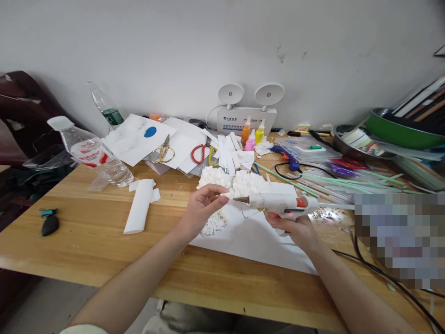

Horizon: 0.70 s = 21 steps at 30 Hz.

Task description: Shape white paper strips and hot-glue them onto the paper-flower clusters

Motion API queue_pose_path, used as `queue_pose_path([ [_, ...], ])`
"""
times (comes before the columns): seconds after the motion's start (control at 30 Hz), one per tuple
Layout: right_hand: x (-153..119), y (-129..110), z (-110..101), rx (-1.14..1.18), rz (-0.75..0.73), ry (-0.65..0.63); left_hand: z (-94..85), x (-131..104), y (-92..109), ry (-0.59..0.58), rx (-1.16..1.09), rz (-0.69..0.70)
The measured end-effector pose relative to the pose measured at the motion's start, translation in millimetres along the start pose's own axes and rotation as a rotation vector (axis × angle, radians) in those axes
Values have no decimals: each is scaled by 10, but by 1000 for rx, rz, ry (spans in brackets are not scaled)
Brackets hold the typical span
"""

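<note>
My right hand (295,228) is wrapped round the handle of a white hot glue gun (274,201), whose metal nozzle points left. A clear glue stick (335,206) sticks out of its back end. Between the thumb and fingers of my left hand (203,208) is a small white piece of paper (227,195), right at the nozzle tip. Whether nozzle and paper touch, I cannot tell. Behind and below the hands lie clumps of crumpled white paper bits (247,182), with a smaller heap (213,222) on a white sheet (250,246).
Scissors with gold handles (163,154), red-handled pliers (199,154), paper strips (227,153) and small paint bottles (259,132) stand or lie at the back. On the left are a water bottle (93,155) and a rolled paper tube (139,208). A black cable (382,269) crosses the right side.
</note>
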State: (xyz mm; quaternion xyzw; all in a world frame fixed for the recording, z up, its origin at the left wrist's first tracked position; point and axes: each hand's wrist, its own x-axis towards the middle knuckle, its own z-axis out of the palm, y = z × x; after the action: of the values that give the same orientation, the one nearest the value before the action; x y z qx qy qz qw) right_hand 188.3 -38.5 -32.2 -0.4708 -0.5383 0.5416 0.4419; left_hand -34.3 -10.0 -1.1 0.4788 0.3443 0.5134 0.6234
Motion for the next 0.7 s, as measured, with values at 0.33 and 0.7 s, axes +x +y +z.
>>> queue_pose_path([
  [0.33, 0, -23, 14, -16, 8, 30, -9, -7, -1, 7, 20, 5],
  [0.7, 18, -5, 3, -5, -64, -9, -2, -4, 7, 4, 2, 2],
])
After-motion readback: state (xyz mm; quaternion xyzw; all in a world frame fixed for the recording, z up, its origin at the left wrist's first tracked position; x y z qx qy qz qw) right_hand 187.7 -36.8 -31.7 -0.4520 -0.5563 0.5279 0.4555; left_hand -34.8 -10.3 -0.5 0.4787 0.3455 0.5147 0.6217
